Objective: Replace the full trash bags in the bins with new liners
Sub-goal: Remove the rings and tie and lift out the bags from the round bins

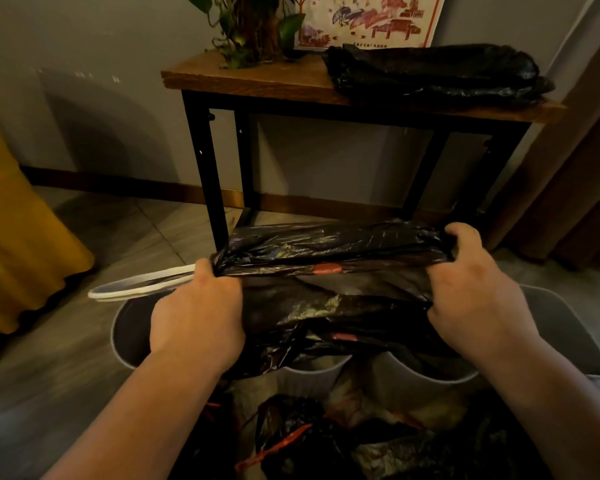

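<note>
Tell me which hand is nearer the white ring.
Left. The left hand grips the black liner right beside the white ring; the right hand grips the liner's other end, well off to the ring's right.

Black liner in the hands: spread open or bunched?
Bunched: left hand and right hand grip the liner by its gathered ends, a crumpled band over the bins; no open mouth shows.

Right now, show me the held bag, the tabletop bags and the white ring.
Held bag (326,244): head view, stretched upper part.
Tabletop bags (430,71): head view, pile's middle.
White ring (97,293): head view, left end.
</note>
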The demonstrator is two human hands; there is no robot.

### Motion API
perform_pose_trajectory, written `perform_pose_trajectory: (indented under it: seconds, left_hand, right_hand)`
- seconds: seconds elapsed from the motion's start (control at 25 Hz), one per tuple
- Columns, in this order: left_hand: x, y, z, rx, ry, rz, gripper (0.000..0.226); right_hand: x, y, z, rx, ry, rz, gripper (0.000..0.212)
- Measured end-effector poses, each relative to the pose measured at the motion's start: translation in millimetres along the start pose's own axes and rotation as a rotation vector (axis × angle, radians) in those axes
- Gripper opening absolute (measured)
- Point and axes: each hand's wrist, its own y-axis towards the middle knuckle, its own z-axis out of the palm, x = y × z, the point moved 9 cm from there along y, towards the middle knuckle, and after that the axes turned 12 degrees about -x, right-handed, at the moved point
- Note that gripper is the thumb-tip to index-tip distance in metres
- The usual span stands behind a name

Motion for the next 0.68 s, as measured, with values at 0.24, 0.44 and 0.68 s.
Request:
perform_pose_trajectory:
  seconds: [0.24, 0.44, 0.68]
  left_hand:
    - [-3.8, 3.3, -24.8, -0.191, -0.204, -0.022, 0.026]
    - [0.0, 5.2, -18.6, -0.14, -0.107, 0.004, 0.022]
    - [28.3, 2.3, -7.3, 0.182, -0.181, 0.105, 0.048]
  right_hand:
    - [10.2, 0.8, -3.3, -0.037, -0.156, -0.097, 0.019]
    - [5.7, 0.4, -2.1, -0.007, -0.148, -0.077, 0.012]
    - [6.2, -3.6, 20.8, 0.135, -0.024, 0.0, 0.035]
